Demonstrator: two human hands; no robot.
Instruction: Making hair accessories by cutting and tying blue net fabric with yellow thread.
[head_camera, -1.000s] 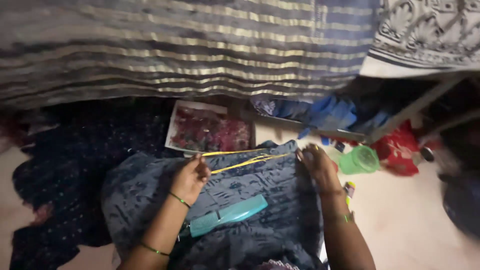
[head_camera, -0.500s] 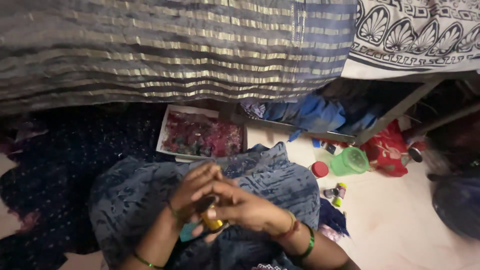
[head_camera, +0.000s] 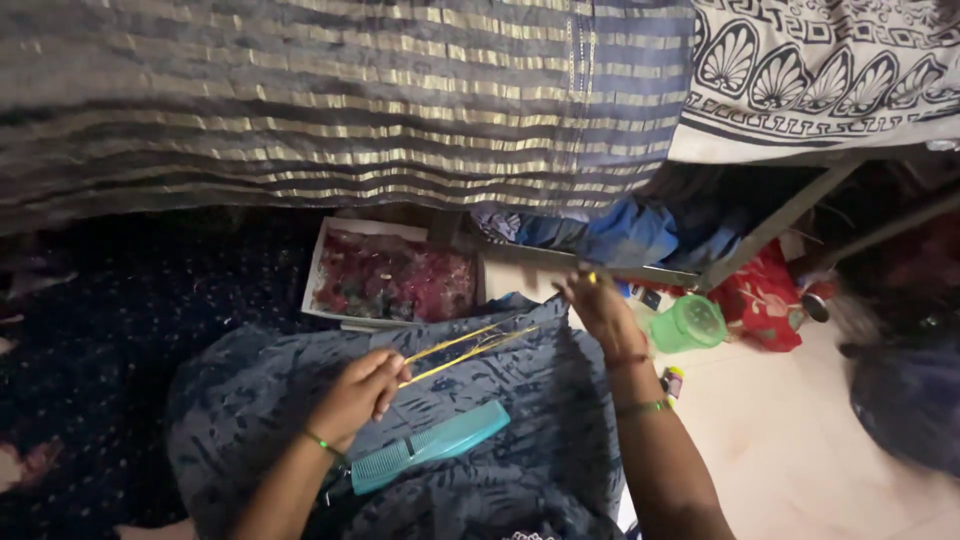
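2 Hands, 1 Bundle of Yellow Strands

2 hands work over a lap covered in blue patterned cloth (head_camera: 500, 400). Nearest the camera, a teal comb (head_camera: 430, 445) lies flat on that cloth, touched by neither hand. Just above it, the left hand (head_camera: 358, 395) is closed in a pinch around one end of a few thin yellow strands (head_camera: 465, 348), which run up and to the right across the lap. The right hand (head_camera: 600, 305) is raised beyond the strands' far end with its fingers drawn together; something small and yellow shows at the fingertips, but whether it grips the strands themselves cannot be told from this view.

The strands look very light, springy and thin, likely to slip or splay if held loosely; a firm pinch near each end seems the safest hold, since the middle would bend.

Farther off, an open white box (head_camera: 392, 278) holding reddish, mottled contents sits on the floor by the lap. To the right stand a green plastic container (head_camera: 688, 325) with a round lid and a red bag (head_camera: 765, 295). A small printed tube lies near the right wrist. Striped fabric (head_camera: 330, 100) hangs across the back.
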